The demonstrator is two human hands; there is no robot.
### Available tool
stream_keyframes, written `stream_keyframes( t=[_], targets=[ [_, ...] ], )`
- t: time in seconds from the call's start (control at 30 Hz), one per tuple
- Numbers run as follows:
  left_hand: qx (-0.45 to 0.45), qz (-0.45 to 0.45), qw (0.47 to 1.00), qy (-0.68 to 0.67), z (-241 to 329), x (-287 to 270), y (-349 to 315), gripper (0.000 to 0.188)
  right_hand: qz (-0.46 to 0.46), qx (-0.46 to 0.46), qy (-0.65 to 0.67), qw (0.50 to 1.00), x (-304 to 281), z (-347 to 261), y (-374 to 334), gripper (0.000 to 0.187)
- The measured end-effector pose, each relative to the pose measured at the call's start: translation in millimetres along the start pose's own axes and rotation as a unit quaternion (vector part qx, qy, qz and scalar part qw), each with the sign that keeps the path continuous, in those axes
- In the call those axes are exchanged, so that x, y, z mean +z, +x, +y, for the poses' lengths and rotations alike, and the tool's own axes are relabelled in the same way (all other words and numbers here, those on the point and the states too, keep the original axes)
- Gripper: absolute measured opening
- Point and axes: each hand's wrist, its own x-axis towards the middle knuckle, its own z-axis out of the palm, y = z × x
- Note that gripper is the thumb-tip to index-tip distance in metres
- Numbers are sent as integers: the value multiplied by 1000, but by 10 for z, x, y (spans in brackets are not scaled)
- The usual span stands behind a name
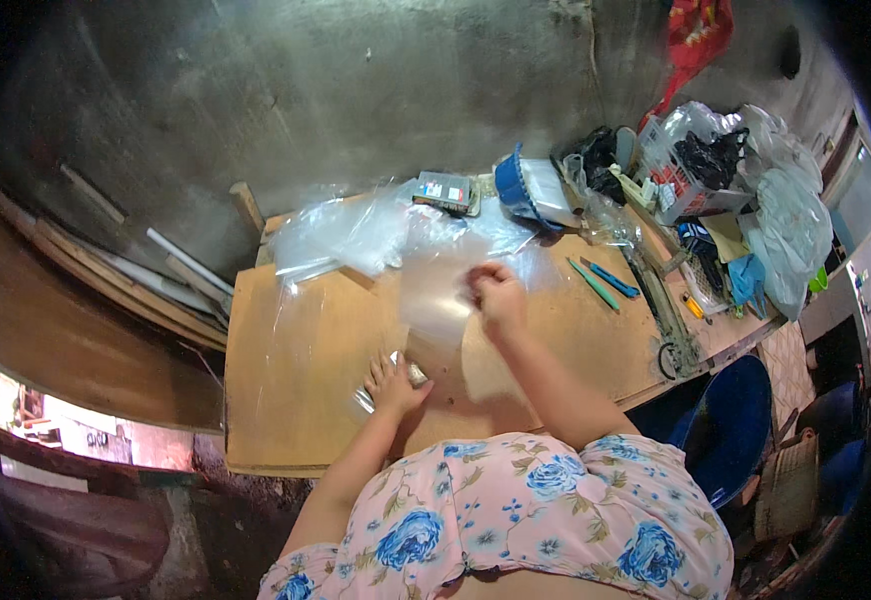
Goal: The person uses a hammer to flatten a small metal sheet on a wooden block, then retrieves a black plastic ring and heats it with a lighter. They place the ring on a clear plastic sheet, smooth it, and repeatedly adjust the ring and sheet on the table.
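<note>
My left hand (394, 387) rests on the wooden tabletop near its front edge. Its fingers and thumb lie around a small shiny, silvery-clear plastic bundle (416, 375), which is mostly hidden beneath the palm. Farther up and to the right, my right hand (501, 300) is closed, fingertips together and slightly blurred. It pinches the right side of a clear plastic sheet (436, 300), perhaps a flat bag, held above the table. Behind it, a heap of clear plastic bags (341, 235) spreads across the far side of the table.
A small grey box (443, 190) and a blue basin (524, 187) stand at the back. To the right lie a green pen-like tool (596, 285), a blue cutter (613, 278) and scissors (669, 360). A crate (691, 190) heaped with bags fills the right corner, above a blue tub (731, 430).
</note>
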Motion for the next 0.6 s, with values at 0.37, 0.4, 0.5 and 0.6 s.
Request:
stream_keyframes(
  t=[0.37, 0.4, 0.5, 0.6],
  targets=[
    [291, 23, 956, 2, -136, 185, -185, 65, 86, -401, -143, 901, 408, -662, 617, 8],
    [304, 12, 952, 9, -138, 154, -195, 65, 85, -378, -110, 915, 571, -532, 653, 9],
    [322, -46, 945, -15, -252, 35, -249, 62, 99, -366, -25, 925, 1150, -591, 772, 11],
    [365, 88, 925, -47, -485, 269, -275, 59, -6, -502, -155, 851, 1673, -340, 798, 10]
  ],
)
